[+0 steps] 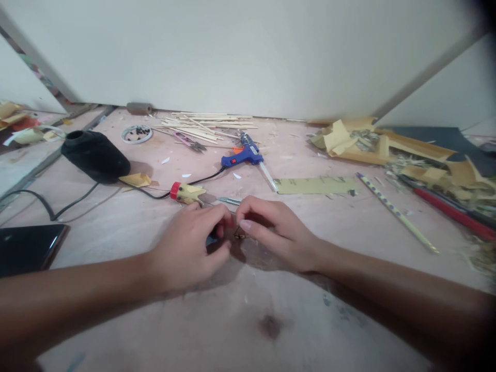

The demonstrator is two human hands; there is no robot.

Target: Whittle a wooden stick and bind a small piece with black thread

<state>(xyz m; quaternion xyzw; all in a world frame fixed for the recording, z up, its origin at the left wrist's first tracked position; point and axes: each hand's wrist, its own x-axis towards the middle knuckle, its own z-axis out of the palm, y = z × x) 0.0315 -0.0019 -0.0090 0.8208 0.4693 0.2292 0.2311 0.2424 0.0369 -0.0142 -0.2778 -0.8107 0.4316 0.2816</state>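
My left hand (194,243) and my right hand (277,232) meet at the middle of the wooden tabletop (248,320), fingertips pinched together around a tiny dark object (239,235) that is mostly hidden. Something small and blue (211,239) shows under my left fingers. Just beyond my hands lies a tool with a yellow handle and red cap (186,192), its metal tip pointing right. Behind it rests a blue glue gun (245,155) with a black cord.
A black pouch (95,155) and a dark phone (27,248) sit at the left. A heap of wooden sticks (201,126), a tape ring (136,134), a sandpaper strip (315,185), a patterned pencil (395,211) and crumpled tan paper (349,139) lie further back and right.
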